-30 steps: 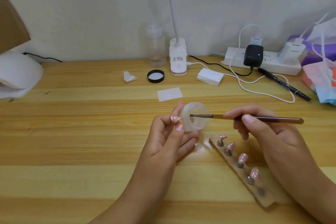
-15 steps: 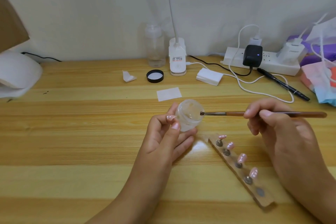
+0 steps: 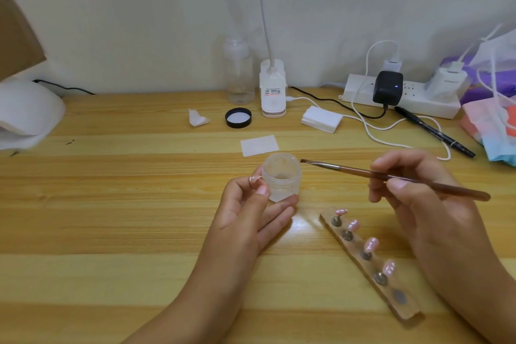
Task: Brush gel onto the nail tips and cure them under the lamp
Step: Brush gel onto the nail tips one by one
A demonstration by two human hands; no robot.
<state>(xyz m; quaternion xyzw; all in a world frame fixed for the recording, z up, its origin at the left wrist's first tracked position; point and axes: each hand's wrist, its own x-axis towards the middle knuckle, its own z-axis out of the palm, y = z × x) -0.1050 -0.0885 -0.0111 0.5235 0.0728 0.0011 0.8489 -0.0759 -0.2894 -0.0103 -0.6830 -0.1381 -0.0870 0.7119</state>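
My left hand [image 3: 252,212] holds a small frosted gel jar [image 3: 282,176], open at the top, just above the wooden table; a pink nail tip [image 3: 254,179] is also pinched between its thumb and forefinger. My right hand [image 3: 416,193] grips a thin brown brush [image 3: 391,176], whose bristle tip sits just outside the jar's right rim. A clear holder strip [image 3: 402,307] lies on the table under my right hand, with several pink nail tips [image 3: 371,244] standing on its pegs. The white curing lamp [image 3: 26,114] sits at the far left edge.
Behind the jar lie a white wipe [image 3: 259,145], a black lid [image 3: 238,117], a folded paper scrap [image 3: 197,118] and a pad stack [image 3: 321,119]. A clear bottle [image 3: 238,72], desk-lamp base [image 3: 273,89], power strip [image 3: 360,91] with cables, and black pen [image 3: 434,131] line the back.
The brush tip has come out of the jar and now sits at its right rim. My right hand has drawn back to the right; the jar has tilted more upright.
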